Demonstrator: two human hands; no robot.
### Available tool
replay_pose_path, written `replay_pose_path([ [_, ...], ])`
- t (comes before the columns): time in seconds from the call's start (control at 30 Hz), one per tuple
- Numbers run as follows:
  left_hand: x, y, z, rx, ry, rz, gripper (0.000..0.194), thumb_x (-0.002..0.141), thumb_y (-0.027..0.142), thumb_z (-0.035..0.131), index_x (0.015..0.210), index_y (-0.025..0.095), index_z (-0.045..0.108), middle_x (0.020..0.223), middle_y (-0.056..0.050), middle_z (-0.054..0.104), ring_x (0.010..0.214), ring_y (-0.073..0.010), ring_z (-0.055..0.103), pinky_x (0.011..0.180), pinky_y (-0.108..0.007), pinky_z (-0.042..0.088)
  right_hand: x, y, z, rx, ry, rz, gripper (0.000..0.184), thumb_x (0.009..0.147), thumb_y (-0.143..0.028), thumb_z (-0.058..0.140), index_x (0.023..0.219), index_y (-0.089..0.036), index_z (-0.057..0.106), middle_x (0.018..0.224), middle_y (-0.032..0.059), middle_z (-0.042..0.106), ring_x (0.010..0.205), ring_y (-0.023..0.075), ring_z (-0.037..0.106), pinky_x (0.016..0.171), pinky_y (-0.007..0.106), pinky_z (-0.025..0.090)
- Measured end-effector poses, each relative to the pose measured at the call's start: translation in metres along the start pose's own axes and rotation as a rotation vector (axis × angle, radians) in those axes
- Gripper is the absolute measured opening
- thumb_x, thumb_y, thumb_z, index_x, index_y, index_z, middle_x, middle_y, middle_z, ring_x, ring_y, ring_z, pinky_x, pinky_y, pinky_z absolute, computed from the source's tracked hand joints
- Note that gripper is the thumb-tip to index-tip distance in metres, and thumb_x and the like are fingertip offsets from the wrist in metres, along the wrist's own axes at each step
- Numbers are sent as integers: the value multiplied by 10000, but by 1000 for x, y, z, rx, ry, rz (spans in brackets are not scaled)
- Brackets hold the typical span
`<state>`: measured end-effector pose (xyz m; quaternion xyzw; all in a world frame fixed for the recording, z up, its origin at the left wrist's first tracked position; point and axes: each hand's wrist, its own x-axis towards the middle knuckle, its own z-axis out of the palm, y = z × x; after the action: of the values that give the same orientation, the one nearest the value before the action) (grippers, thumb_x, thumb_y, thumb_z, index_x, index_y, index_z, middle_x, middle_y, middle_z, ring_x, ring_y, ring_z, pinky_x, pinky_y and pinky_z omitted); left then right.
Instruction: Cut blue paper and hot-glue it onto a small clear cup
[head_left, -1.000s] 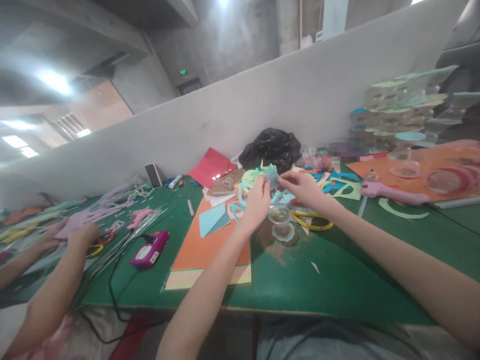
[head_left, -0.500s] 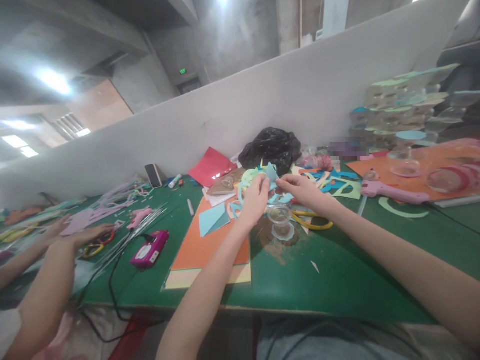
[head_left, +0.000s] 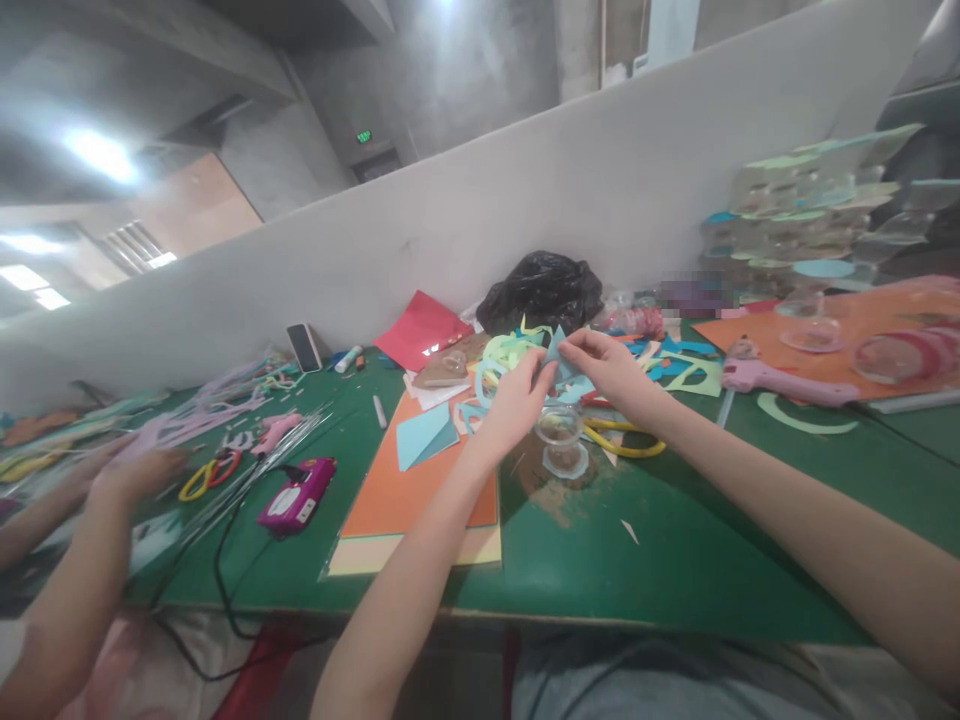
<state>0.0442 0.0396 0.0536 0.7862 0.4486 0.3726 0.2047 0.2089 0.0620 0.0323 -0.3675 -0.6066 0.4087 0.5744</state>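
Note:
My left hand (head_left: 525, 390) and my right hand (head_left: 600, 365) both pinch a small piece of blue paper (head_left: 556, 346), its pointed tip showing above the fingers. Just below them a clear plastic cup piece (head_left: 562, 445) stands on the table. Beside it, partly under my right wrist, lie scissors with a yellow handle (head_left: 630, 440). Behind my left hand is a heap of pale green paper scraps (head_left: 510, 350). Left of my forearm, folded blue paper (head_left: 424, 438) rests on orange sheets (head_left: 405, 495).
A co-worker's hands (head_left: 135, 475) are at the left, near red-and-yellow scissors (head_left: 210, 474) and a purple box with a cord (head_left: 298, 496). A black plastic bag (head_left: 541, 290) sits against the wall. At right lies a pink glue gun (head_left: 784, 382), with stacked clear containers (head_left: 810, 200) behind.
My hands have shifted slightly right and closer together, turning the blue paper. The co-worker's hand has drawn left, away from the red-and-yellow scissors.

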Motion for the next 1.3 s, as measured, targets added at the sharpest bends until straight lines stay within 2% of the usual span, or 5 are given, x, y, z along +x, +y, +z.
replay_pose_path([
  [0.2, 2, -1, -6, 64, -7, -28, 204, 1001, 366, 489, 874, 215, 541, 707, 33, 555, 705, -139, 535, 720, -270, 410, 4, 1, -3, 50, 96, 31, 456, 739, -670, 722, 812, -241, 586, 767, -5, 579, 686, 159, 521, 647, 304, 461],
  [0.43, 5, -6, -11, -4, -108, 11, 166, 990, 254, 430, 1029, 215, 587, 865, -1, 667, 758, -143, 580, 737, -275, 440, 7, 1, -9, 18, 150, 35, 426, 752, -641, 735, 796, -239, 601, 728, -15, 572, 672, 149, 522, 660, 299, 482],
  [0.77, 7, -14, -2, -211, -21, -13, 166, 964, 253, 477, 1124, 214, 496, 699, 38, 568, 644, -127, 536, 658, -271, 419, -3, 0, -7, -171, -193, 154, 428, 807, -578, 736, 997, -195, 727, 943, 89, 764, 893, 248, 706, 808, 373, 572],
  [0.9, 7, -15, -3, -248, -28, -11, 129, 964, 267, 488, 1082, 225, 458, 682, 47, 557, 632, -124, 531, 644, -268, 410, -3, -3, -8, -167, -189, 137, 404, 795, -541, 742, 979, -181, 742, 979, 91, 777, 965, 258, 711, 859, 365, 553],
  [1.3, 11, -15, -6, -312, -45, -15, 105, 940, 277, 501, 988, 237, 417, 722, 53, 597, 601, -91, 502, 624, -244, 405, 6, -19, -29, -250, -166, 154, 377, 745, -573, 773, 753, -203, 702, 818, 43, 734, 844, 207, 677, 821, 336, 522],
])
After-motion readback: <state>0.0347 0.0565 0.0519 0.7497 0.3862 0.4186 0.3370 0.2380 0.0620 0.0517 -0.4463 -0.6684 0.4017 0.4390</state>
